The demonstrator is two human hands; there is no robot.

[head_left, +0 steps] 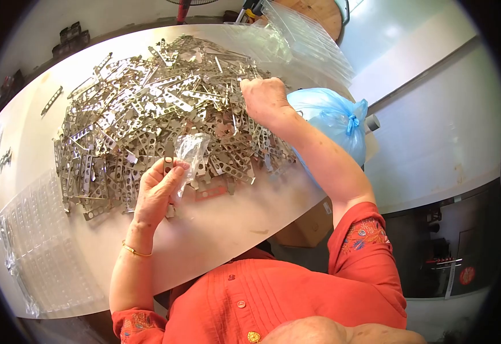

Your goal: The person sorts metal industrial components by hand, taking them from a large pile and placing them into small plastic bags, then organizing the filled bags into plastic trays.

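Note:
A large heap of thin metal strips with round holes [147, 109] covers the middle of the table. At the heap's near edge, my left hand [157, 186] is closed. Its thumb and fingers pinch a metal strip [169, 153], which points away from me, and a small clear plastic bag [192, 152]. Over the heap's right side is my right hand [266, 102], with its fingers curled closed. Whatever its fingertips grip, if anything, is hidden. Just right of that hand and forearm sits a knotted blue plastic bag [333, 117].
Clear plastic trays [50, 246] lie on the table [227, 223] at the left, with more clear ribbed sheets [313, 43] at the far right. One loose strip [51, 101] lies left of the heap. A cardboard box [305, 226] stands below the table's near edge.

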